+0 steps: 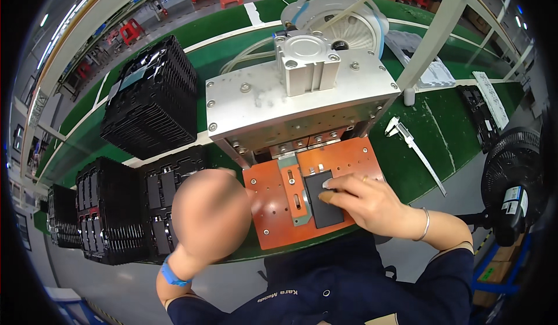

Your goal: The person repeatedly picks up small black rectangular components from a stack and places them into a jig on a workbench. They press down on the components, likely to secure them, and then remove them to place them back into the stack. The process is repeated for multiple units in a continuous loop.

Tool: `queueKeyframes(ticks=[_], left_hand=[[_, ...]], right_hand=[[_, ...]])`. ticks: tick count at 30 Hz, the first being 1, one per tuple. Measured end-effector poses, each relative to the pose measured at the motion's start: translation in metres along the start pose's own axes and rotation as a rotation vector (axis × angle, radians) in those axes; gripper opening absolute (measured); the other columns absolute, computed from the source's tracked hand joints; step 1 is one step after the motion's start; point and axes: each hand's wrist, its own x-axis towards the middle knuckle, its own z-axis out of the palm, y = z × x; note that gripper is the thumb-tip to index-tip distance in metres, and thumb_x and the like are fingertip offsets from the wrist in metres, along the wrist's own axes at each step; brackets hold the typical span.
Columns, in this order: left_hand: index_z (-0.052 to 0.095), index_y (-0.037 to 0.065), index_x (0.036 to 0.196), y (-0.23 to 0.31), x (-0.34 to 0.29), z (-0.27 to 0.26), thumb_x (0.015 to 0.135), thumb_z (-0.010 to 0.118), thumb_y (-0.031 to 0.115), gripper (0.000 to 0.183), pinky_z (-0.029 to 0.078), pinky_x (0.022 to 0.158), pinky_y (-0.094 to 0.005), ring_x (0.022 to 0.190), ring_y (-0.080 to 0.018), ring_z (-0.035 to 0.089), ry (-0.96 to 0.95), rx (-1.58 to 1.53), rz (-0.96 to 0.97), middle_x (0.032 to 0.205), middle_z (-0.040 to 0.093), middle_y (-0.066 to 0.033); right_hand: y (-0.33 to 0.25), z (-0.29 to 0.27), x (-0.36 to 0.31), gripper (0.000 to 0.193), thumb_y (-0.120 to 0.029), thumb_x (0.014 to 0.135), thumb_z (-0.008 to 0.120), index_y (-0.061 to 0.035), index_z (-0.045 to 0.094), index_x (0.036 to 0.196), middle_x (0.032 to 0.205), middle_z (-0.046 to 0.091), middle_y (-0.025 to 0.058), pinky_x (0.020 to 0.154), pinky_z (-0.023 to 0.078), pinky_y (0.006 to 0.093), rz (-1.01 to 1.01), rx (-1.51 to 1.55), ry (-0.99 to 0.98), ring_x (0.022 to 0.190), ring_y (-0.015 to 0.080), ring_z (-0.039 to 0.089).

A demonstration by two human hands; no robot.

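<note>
Right hand: thumb and fingertips (372, 207) meet, close together, on the upper right part of a flat black piece (326, 216); whether they pinch it or only rest on it cannot be told.
Black piece: lies flat on an orange plate (273, 206), just right of a slotted guide (302, 216), with small light tabs (317, 169) at its far end.
Left hand: a blur (212, 214) at the plate's left side, near a tray of dark rectangular parts (160, 194); how its fingers are set, and whether they hold anything, cannot be made out.
Wrists: a blue band (174, 271) circles the left, a silver bangle (426, 225) the right.
Machine: a silver metal housing (256, 101), topped by a square cylinder block (308, 63), stands over the plate's far edge.
Green bench, left: a tall stack of black trays (154, 101) rises beyond the tray of parts.
Green bench, right: a caliper (415, 153) lies near the plate, its jaws toward the machine.
Far right: a black fan (514, 168) stands near the bench's edge.
</note>
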Motion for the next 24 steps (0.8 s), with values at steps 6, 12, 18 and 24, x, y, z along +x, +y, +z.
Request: queueKeyframes(ticks=[6,12,18,24], left_hand=[[0.051,0.01,0.135,0.044,0.016,0.051,0.086,0.061,0.053,0.066,0.033,0.107,-0.0501,0.131,-0.0308,0.043,-0.511,-0.301,0.126,0.143,0.046,-0.0144],[0.054,0.009,0.132,0.043,0.013,0.062,0.082,0.065,0.054,0.068,0.032,0.105,-0.0557,0.13,-0.0303,0.043,-0.527,-0.334,0.143,0.141,0.047,-0.0136],[0.054,0.008,0.131,0.044,0.017,0.057,0.088,0.058,0.055,0.064,0.032,0.107,-0.0498,0.128,-0.0251,0.047,-0.532,-0.29,0.143,0.138,0.051,-0.0118],[0.057,0.011,0.13,0.043,0.013,0.061,0.081,0.066,0.053,0.065,0.032,0.105,-0.0555,0.13,-0.0295,0.044,-0.518,-0.328,0.131,0.139,0.05,-0.0123]], right_hand=[[0.018,0.018,0.024,0.02,-0.004,0.075,0.066,-0.0061,0.066,0.095,0.094,0.06,0.0042,0.072,0.051,0.0329,0.048,0.038,0.068,0.085,0.0234,0.056],[0.02,0.025,0.024,0.027,-0.005,0.072,0.065,-0.0038,0.066,0.099,0.1,0.061,0.006,0.082,0.051,0.0368,0.019,-0.037,0.051,0.093,0.0246,0.056],[0.019,0.026,0.029,0.03,-0.005,0.072,0.066,-0.0032,0.066,0.102,0.113,0.057,0.0107,0.093,0.047,0.0417,0.044,-0.046,0.101,0.104,0.0297,0.053],[0.02,0.026,0.025,0.029,-0.006,0.074,0.066,-0.0051,0.066,0.102,0.117,0.056,0.0094,0.095,0.045,0.0425,-0.002,-0.014,0.036,0.113,0.0289,0.048]])
